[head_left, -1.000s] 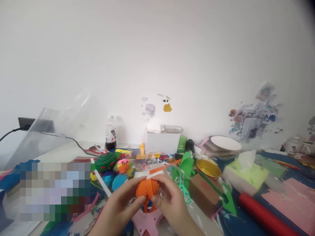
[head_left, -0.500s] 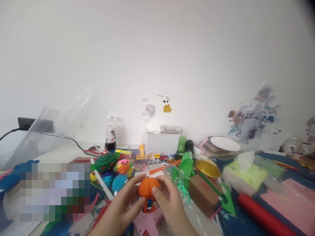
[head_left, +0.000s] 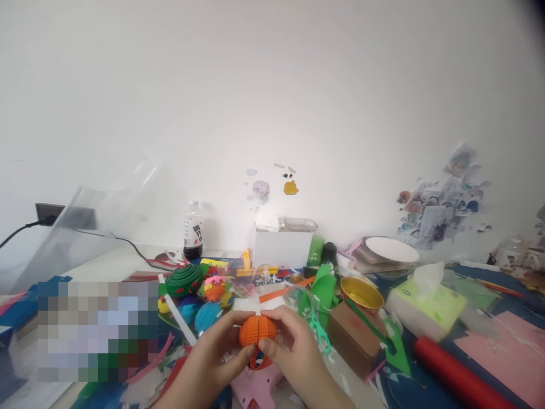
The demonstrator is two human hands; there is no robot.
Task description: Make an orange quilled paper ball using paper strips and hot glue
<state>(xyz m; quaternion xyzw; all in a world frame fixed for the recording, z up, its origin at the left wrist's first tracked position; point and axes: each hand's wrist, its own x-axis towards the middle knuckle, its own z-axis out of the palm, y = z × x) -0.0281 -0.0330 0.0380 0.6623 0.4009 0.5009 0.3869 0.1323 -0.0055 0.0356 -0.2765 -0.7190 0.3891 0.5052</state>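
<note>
- Cupping a ribbed orange ball [head_left: 258, 329] between them, the left hand [head_left: 219, 355] and right hand [head_left: 296, 346] meet low in the middle of the view.
- Both hands are curved narrowly around the ball, fingers behind its upper sides and both thumb tips at its lower front, close together.
- A vertical seam runs down the ball's front, between the thumbs.
- The ball is above a pink plastic piece [head_left: 259, 389], which shows between the wrists; whether they touch is unclear.
- Left of the hands, a ribbed blue ball [head_left: 208, 316] sits near a dark green domed piece [head_left: 184, 280], and a white strip [head_left: 181, 318] slants down beside them.
- Just right of the right hand lie teal scissors [head_left: 319, 332], with a brown box [head_left: 355, 341] beyond them and a gold tin [head_left: 361, 292] behind the box.
- Farther right are a tissue pack [head_left: 426, 307] and a red roll [head_left: 457, 372].
- At the wall stand a white box [head_left: 283, 245] and, left of it, a bottle [head_left: 193, 230] partly filled with dark liquid.
</note>
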